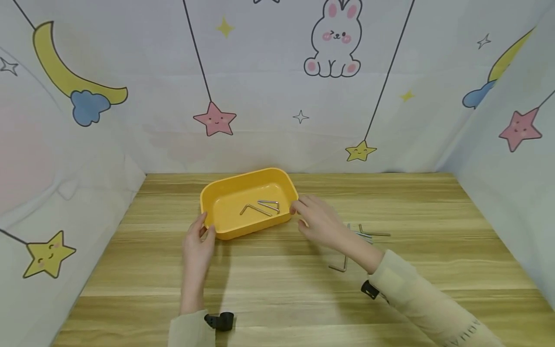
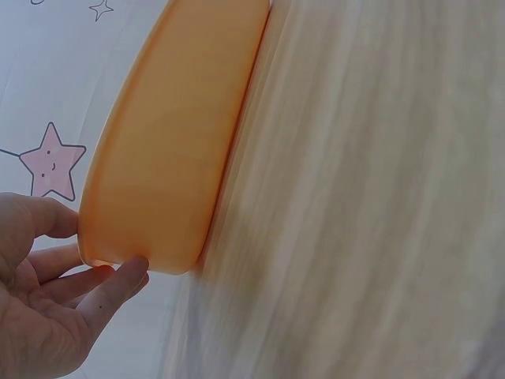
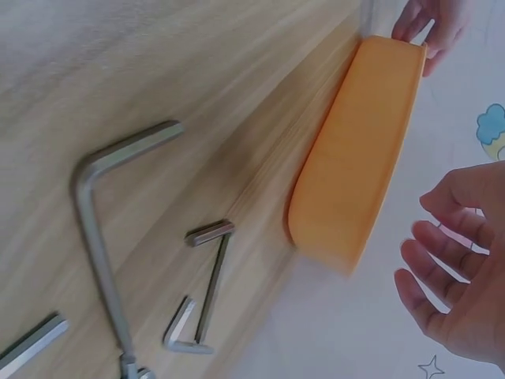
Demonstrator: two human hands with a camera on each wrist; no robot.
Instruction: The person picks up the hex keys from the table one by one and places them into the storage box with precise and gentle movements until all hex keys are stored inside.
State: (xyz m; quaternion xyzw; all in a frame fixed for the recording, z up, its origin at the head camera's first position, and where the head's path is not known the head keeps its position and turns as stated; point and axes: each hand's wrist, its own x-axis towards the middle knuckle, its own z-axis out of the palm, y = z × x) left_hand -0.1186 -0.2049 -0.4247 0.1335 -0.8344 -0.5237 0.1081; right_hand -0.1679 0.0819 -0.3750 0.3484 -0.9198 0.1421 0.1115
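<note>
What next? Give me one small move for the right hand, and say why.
I'd probably move the right hand to the loose keys on the table and pinch one: the hand looks empty, while other keys lie in the tray, which the left hand holds at one end.

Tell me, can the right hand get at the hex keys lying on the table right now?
Likely yes: the right hand appears empty and the hex keys lie in the open on the table, though it would probably need to draw back from beside the yellow tray first.

Left grip (image 1: pixel 199 244) pinching; right grip (image 1: pixel 318 222) loosely curled.
</note>
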